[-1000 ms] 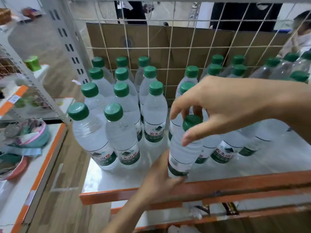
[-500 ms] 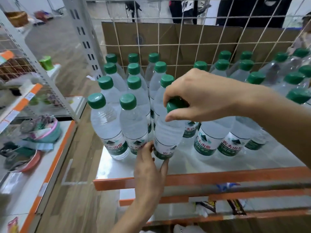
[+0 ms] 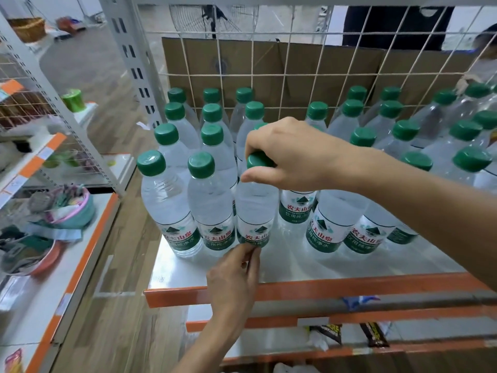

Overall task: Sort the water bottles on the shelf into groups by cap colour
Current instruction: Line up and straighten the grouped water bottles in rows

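Several clear water bottles with green caps stand on the white shelf (image 3: 349,261). My right hand (image 3: 293,157) grips the green cap of one bottle (image 3: 255,205), which stands upright in the front row beside two others (image 3: 168,208) (image 3: 211,208). My left hand (image 3: 234,275) reaches up from below with straight fingers touching the base of that same bottle at its label. A second group of green-capped bottles (image 3: 465,133) stands to the right, partly behind my right forearm.
An orange shelf lip (image 3: 336,288) runs along the front. A wire grid (image 3: 295,57) and cardboard (image 3: 317,71) close the back. A white upright post (image 3: 129,57) stands at the left. A neighbouring shelf (image 3: 64,265) holds bowls and cloth items. Lower shelves carry packets.
The bottle in my right hand moved left and back, from the shelf's front edge into line with the front row of the left group. My left hand followed at its base.
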The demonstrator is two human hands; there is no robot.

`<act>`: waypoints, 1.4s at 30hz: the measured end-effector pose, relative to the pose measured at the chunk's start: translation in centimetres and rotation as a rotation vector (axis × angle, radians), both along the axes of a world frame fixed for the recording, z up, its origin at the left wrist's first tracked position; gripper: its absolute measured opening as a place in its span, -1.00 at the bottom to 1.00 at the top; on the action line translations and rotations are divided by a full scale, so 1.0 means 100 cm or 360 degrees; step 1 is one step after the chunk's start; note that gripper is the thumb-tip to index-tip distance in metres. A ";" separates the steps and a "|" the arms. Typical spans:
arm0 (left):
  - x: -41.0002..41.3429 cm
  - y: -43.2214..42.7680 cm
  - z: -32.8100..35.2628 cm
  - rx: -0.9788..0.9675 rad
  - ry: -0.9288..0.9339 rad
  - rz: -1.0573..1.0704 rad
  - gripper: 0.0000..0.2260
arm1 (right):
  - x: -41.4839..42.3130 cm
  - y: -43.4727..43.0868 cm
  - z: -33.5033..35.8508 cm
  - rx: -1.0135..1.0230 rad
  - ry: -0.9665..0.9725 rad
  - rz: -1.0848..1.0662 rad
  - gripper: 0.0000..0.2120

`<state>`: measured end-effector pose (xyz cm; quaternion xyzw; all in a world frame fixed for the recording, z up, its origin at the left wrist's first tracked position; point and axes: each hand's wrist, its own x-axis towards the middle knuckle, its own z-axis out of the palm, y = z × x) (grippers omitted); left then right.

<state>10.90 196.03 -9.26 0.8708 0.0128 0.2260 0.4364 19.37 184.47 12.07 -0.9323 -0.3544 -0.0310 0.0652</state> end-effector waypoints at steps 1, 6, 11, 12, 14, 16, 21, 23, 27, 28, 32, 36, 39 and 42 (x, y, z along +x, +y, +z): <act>0.000 -0.002 0.000 -0.0016 0.0006 0.0003 -0.82 | 0.002 0.002 -0.001 0.0008 0.0013 -0.0017 -0.62; 0.001 -0.025 0.008 -0.0142 -0.0060 -0.0146 -0.86 | 0.006 0.004 0.001 0.0065 0.0157 -0.0024 -0.59; 0.009 -0.048 0.019 -0.0119 -0.0093 -0.0325 -0.71 | 0.022 -0.024 0.034 0.0082 0.0114 -0.0078 -0.59; 0.011 -0.053 0.022 -0.0125 -0.0060 -0.0349 -0.69 | 0.030 -0.033 0.042 0.0037 0.0038 -0.0105 -0.64; 0.017 -0.063 0.026 -0.0114 0.0015 -0.0386 -0.60 | 0.049 -0.053 0.055 -0.0067 -0.0081 -0.0157 -0.68; 0.024 -0.074 0.029 -0.0037 0.0018 -0.0367 -0.52 | 0.068 -0.067 0.061 -0.0232 -0.0136 -0.0215 -0.69; 0.041 -0.086 0.026 0.0068 -0.0039 -0.0229 -0.38 | 0.083 -0.075 0.060 -0.0571 0.0317 -0.0061 -0.64; 0.043 -0.091 0.023 0.0107 -0.0131 -0.0197 -0.38 | 0.085 -0.074 0.052 -0.0675 0.0282 0.0045 -0.53; 0.047 -0.100 0.019 0.0112 -0.0207 -0.0155 -0.30 | 0.100 -0.071 0.048 -0.0727 0.0168 0.0154 -0.35; 0.047 -0.101 0.018 0.0095 -0.0187 -0.0133 -0.28 | 0.106 -0.072 0.052 -0.0730 0.0268 0.0160 -0.35; 0.045 -0.109 0.012 -0.0073 -0.0112 0.0044 -0.57 | 0.123 -0.077 0.053 -0.0946 0.0329 0.0034 -0.44; 0.045 -0.114 0.008 -0.0167 -0.0052 0.0088 -0.44 | 0.142 -0.074 0.036 -0.0780 0.0139 0.0153 -0.75; 0.049 -0.115 0.010 -0.0398 0.0225 0.0094 -0.34 | 0.154 -0.074 0.036 -0.0652 0.0097 0.0176 -0.77; 0.053 -0.113 0.003 -0.0337 0.0250 0.0124 -0.35 | 0.164 -0.070 0.033 -0.0565 0.0047 0.0196 -0.76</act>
